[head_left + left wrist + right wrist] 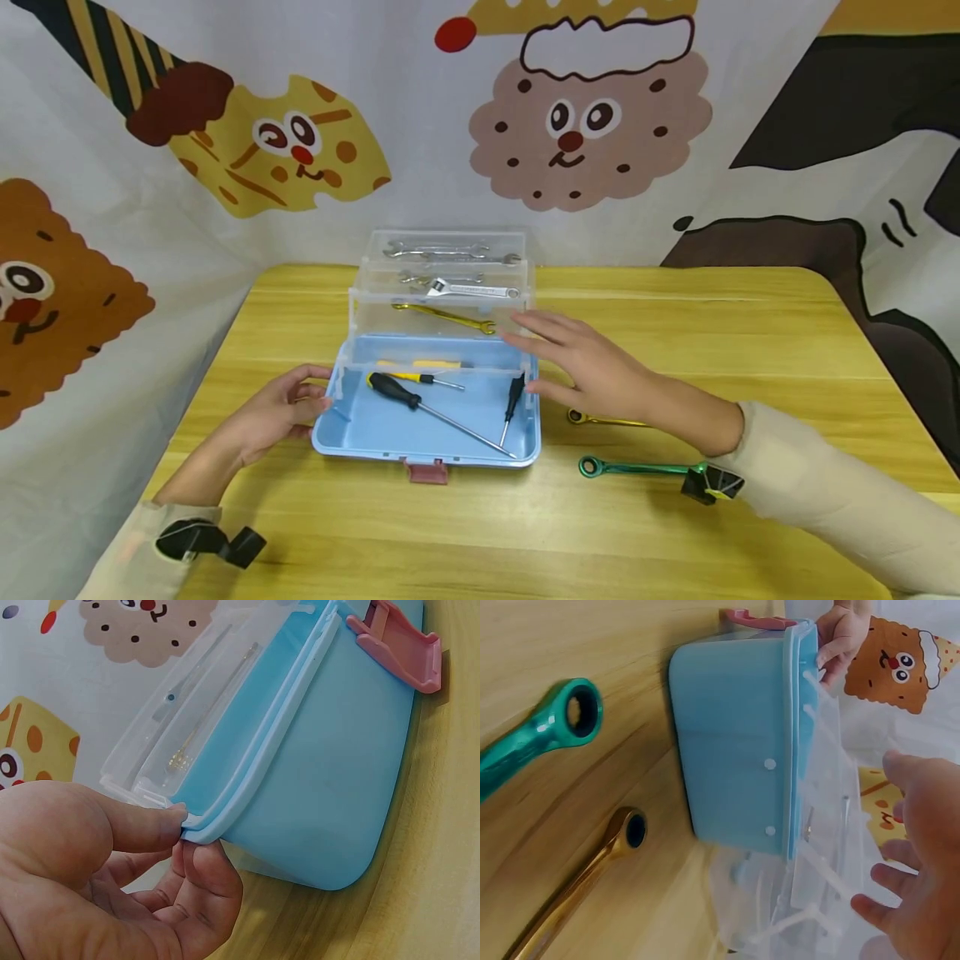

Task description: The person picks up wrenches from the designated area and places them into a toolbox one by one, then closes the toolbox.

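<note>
A blue toolbox stands open on the table, its clear tiered trays raised at the back. My left hand pinches the box's left rim between thumb and fingers, as the left wrist view shows. With fingers spread, my right hand hovers by the right end of the trays, holding nothing. On the box floor lie a long black-handled screwdriver, a smaller black screwdriver and a yellow-and-black screwdriver. The trays hold a gold wrench, an adjustable wrench and several silver wrenches.
Right of the box, a green ratchet wrench and a gold ratchet wrench lie on the wooden table, partly beneath my right arm. A pink latch hangs at the box front. Behind the table hangs a printed cloth.
</note>
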The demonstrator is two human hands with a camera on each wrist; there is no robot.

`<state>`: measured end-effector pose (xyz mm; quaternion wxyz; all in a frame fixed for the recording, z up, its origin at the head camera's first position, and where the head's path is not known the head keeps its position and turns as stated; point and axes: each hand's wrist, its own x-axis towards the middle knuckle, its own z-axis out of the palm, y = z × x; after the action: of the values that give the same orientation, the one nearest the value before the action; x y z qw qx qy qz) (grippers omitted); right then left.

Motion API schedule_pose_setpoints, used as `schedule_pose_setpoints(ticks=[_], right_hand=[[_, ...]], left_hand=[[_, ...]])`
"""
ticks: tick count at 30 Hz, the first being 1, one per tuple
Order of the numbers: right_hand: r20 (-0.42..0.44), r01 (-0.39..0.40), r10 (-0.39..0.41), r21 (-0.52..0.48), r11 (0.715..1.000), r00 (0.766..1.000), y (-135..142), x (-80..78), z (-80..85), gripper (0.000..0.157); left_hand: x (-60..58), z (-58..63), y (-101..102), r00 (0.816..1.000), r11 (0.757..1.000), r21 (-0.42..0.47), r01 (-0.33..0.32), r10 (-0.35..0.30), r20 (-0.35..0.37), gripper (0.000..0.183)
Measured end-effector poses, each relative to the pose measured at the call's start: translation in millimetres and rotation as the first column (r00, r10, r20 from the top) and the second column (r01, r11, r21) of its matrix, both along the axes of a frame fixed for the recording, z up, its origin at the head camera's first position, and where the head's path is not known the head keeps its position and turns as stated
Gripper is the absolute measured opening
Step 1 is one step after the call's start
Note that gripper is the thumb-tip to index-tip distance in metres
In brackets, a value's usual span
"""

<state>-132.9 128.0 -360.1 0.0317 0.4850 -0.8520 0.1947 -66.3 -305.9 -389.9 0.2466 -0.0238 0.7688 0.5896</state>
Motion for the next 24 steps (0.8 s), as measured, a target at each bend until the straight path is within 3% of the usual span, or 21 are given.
schedule_pose_setpoints(ticks=[9, 24], right_hand=[[0.026, 0.035, -0.036, 0.072, 0.997, 0.999, 29, 13.7, -7.6, 0.071], [0.035, 0.142, -0.143, 0.038, 0.989, 0.989, 77, 29.6, -31.6, 0.075]], left_hand=[[0.0, 0.8, 0, 1.0, 1.0, 0.006, 0.003, -0.003, -0.004, 0.051], [-0.1, -0.9, 0, 1.0, 1.0, 0.01, -0.002, 0.002, -0.007, 0.049]])
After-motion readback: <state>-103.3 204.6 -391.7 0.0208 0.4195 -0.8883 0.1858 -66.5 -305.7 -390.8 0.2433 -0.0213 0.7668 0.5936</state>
